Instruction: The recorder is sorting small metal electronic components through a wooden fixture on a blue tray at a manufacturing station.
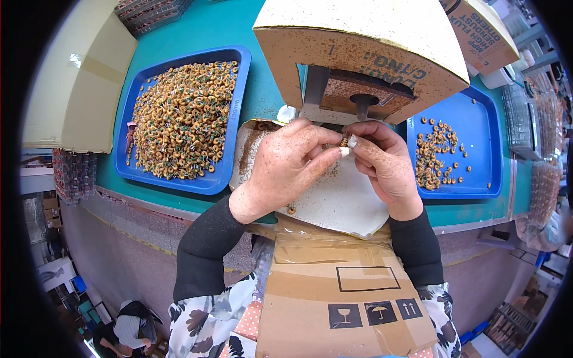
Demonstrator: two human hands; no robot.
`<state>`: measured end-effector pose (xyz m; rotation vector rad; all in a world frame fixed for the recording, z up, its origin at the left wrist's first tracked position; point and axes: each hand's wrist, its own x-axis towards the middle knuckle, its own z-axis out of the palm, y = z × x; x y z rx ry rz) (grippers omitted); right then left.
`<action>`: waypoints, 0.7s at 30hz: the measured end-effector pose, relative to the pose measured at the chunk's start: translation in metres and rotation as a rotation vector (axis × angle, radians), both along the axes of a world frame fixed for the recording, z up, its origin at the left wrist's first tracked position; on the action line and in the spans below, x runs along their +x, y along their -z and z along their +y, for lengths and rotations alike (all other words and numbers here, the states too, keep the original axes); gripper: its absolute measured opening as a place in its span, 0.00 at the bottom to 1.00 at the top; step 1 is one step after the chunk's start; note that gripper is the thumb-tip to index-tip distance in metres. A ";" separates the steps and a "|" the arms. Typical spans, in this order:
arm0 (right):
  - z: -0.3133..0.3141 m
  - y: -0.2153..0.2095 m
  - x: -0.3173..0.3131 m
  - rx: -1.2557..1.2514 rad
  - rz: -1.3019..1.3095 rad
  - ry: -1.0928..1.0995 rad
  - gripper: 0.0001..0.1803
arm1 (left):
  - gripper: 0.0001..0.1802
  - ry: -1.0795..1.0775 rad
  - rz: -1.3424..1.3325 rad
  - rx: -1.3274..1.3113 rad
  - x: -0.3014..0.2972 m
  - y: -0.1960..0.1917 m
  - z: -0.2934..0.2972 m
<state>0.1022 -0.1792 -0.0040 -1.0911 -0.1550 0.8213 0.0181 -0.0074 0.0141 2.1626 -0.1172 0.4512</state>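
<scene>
pinching a small coil (344,141) mid-frame, left hand (285,160) and right hand (387,160) are risking dropping it if fingertips (352,141) are slipping.

left hand (280,161) and right hand (385,158) meet at center; thumbs and fingertips pinch a small wound ring (344,141) between them. brown specks on skin. behind: cardboard box (358,53) with cut opening, grey tapered piece (362,108) inside. beneath hands: white sheet (340,206), speckled. on the teal table (206,27), left blue tray (241,113) carries a heaped pile of rings (185,119); right blue tray (480,134) carries a sparser scatter. taped carton (352,304) nearest the body.
</scene>
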 end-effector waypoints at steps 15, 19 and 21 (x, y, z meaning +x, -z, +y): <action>-0.005 -0.010 0.007 0.091 0.040 0.042 0.10 | 0.06 -0.020 -0.112 -0.085 0.010 -0.012 -0.015; -0.005 -0.008 0.007 0.114 0.070 0.047 0.10 | 0.06 -0.046 -0.102 -0.143 0.012 -0.009 -0.018; -0.004 -0.008 0.007 0.113 0.066 0.059 0.10 | 0.06 -0.052 -0.106 -0.153 0.012 -0.009 -0.019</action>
